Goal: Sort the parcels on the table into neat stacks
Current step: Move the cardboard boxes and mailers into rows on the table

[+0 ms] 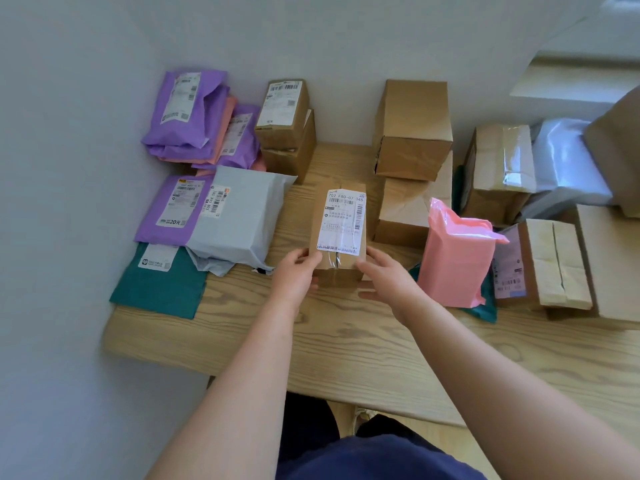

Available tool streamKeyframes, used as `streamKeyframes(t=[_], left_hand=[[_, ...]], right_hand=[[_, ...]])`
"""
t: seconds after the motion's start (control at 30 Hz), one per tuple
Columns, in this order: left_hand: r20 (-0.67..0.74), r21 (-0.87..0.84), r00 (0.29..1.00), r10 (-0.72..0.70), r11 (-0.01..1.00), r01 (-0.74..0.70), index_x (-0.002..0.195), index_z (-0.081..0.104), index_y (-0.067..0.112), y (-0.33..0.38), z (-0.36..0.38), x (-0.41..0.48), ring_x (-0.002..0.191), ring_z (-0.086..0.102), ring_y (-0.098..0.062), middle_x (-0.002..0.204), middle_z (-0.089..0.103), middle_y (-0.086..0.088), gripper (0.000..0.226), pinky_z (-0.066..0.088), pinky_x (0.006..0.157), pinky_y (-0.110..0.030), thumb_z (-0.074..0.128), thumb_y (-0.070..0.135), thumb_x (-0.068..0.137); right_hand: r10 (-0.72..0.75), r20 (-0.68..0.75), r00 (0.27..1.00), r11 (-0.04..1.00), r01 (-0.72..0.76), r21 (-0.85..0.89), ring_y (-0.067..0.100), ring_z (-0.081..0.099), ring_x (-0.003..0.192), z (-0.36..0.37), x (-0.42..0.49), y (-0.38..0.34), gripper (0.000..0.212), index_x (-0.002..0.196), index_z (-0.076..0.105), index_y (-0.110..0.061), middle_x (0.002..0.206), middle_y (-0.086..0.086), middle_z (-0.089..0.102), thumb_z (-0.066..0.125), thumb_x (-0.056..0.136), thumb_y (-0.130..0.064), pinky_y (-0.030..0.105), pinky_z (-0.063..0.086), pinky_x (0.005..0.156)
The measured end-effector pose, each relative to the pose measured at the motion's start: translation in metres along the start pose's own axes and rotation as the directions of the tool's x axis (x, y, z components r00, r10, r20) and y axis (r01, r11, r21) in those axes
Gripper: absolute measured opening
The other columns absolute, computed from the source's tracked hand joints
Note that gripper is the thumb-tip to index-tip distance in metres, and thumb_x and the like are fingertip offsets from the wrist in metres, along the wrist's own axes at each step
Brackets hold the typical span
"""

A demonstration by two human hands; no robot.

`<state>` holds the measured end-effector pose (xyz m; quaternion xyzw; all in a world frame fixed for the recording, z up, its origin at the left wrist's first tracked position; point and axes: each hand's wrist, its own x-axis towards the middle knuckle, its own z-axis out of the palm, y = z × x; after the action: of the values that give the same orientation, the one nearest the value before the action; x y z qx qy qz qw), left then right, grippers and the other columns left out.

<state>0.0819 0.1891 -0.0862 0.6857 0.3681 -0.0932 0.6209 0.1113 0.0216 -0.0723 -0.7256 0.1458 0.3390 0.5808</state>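
The light wooden table [346,341] sits in a wall corner. At its left front lies a teal mailer [157,289], with a purple mailer [166,209] and a grey mailer [242,216] overlapping just behind it. Further back is a pile of purple and pink mailers [194,126], beside two stacked small boxes [287,133]. A labelled cardboard box [341,230] stands in the middle. To its right are two stacked large boxes [412,133], a pink mailer [457,258] and more cardboard boxes [554,261].
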Motion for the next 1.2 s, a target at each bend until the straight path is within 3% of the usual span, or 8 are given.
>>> streamKeyframes(t=[0.17, 0.33, 0.57, 0.7, 0.83, 0.97, 1.1, 1.2], left_hand=[[-0.084, -0.031, 0.996, 0.029, 0.999, -0.032, 0.095, 0.057, 0.017, 0.018, 0.004, 0.025, 0.08, 0.068, -0.021, 0.098, 0.066, -0.005, 0.011, 0.059, 0.085, -0.045, 0.067, 0.016, 0.09], [-0.125, 0.132, 0.981, 0.15, 0.982, -0.134, 0.087, 0.06, 0.023, 0.05, -0.002, 0.07, 0.083, 0.072, -0.025, 0.089, 0.069, -0.001, 0.009, 0.059, 0.083, -0.045, 0.068, 0.021, 0.09], [-0.13, 0.244, 0.951, 0.279, 0.939, -0.242, 0.117, 0.069, 0.014, 0.104, -0.008, 0.134, 0.099, 0.067, -0.023, 0.108, 0.072, -0.006, 0.022, 0.055, 0.092, -0.039, 0.059, 0.019, 0.097], [-0.103, 0.222, 0.959, 0.263, 0.946, -0.235, 0.124, 0.068, 0.012, 0.121, -0.012, 0.158, 0.107, 0.066, -0.026, 0.117, 0.07, -0.008, 0.031, 0.052, 0.099, -0.04, 0.054, 0.01, 0.096], [-0.111, 0.234, 0.96, 0.259, 0.945, -0.228, 0.123, 0.069, 0.013, 0.129, -0.015, 0.163, 0.112, 0.061, -0.025, 0.123, 0.067, -0.006, 0.034, 0.048, 0.101, -0.033, 0.05, 0.007, 0.096], [-0.121, 0.179, 0.964, 0.235, 0.961, -0.211, 0.115, 0.07, 0.017, 0.126, -0.015, 0.16, 0.106, 0.065, -0.027, 0.115, 0.07, -0.007, 0.029, 0.053, 0.097, -0.042, 0.05, 0.009, 0.096], [-0.146, 0.133, 0.961, 0.236, 0.967, -0.217, 0.099, 0.066, 0.028, 0.126, -0.015, 0.148, 0.103, 0.066, -0.024, 0.113, 0.068, -0.004, 0.024, 0.055, 0.094, -0.045, 0.051, 0.01, 0.096], [-0.143, 0.124, 0.952, 0.27, 0.959, -0.253, 0.101, 0.064, 0.027, 0.136, -0.011, 0.134, 0.102, 0.066, -0.022, 0.111, 0.069, -0.002, 0.021, 0.055, 0.094, -0.043, 0.051, 0.011, 0.098]], right_hand=[[0.007, -0.095, 0.995, 1.0, -0.006, 0.009, 0.02, 0.066, 0.103, 0.006, 0.032, -0.024, 0.05, 0.15, 0.041, -0.025, 0.118, -0.004, 0.064, 0.052, 0.102, -0.02, 0.038, 0.057, 0.092], [-0.007, -0.17, 0.985, 0.999, 0.014, 0.039, 0.02, 0.066, 0.106, 0.017, 0.074, -0.062, 0.052, 0.151, 0.038, -0.024, 0.131, 0.003, 0.061, 0.053, 0.102, -0.021, 0.039, 0.058, 0.092], [-0.023, -0.227, 0.974, 0.992, 0.051, 0.117, 0.022, 0.067, 0.102, 0.034, 0.133, -0.117, 0.052, 0.152, 0.037, -0.02, 0.125, 0.004, 0.063, 0.048, 0.102, -0.009, 0.031, 0.057, 0.085], [-0.008, -0.221, 0.975, 0.987, 0.044, 0.155, 0.019, 0.065, 0.095, 0.042, 0.154, -0.142, 0.045, 0.138, 0.05, -0.028, 0.102, -0.003, 0.065, 0.041, 0.102, -0.002, 0.032, 0.055, 0.089], [0.031, -0.185, 0.982, 0.984, 0.002, 0.175, 0.026, 0.063, 0.108, 0.044, 0.164, -0.151, 0.047, 0.144, 0.047, -0.019, 0.124, 0.008, 0.063, 0.041, 0.101, 0.001, 0.032, 0.055, 0.088], [-0.005, -0.199, 0.98, 0.996, 0.023, 0.089, 0.024, 0.064, 0.11, 0.042, 0.159, -0.145, 0.046, 0.145, 0.047, -0.02, 0.117, 0.001, 0.064, 0.045, 0.101, -0.004, 0.041, 0.053, 0.099], [-0.052, -0.217, 0.975, 0.996, 0.066, 0.054, 0.022, 0.059, 0.12, 0.034, 0.139, -0.147, 0.055, 0.154, 0.033, -0.021, 0.141, 0.002, 0.056, 0.049, 0.103, -0.012, 0.031, 0.051, 0.096], [-0.173, -0.234, 0.957, 0.985, 0.162, -0.067, 0.021, 0.054, 0.127, 0.027, 0.11, -0.155, 0.048, 0.15, 0.041, -0.019, 0.146, 0.002, 0.052, 0.05, 0.103, -0.014, 0.022, 0.043, 0.092]])
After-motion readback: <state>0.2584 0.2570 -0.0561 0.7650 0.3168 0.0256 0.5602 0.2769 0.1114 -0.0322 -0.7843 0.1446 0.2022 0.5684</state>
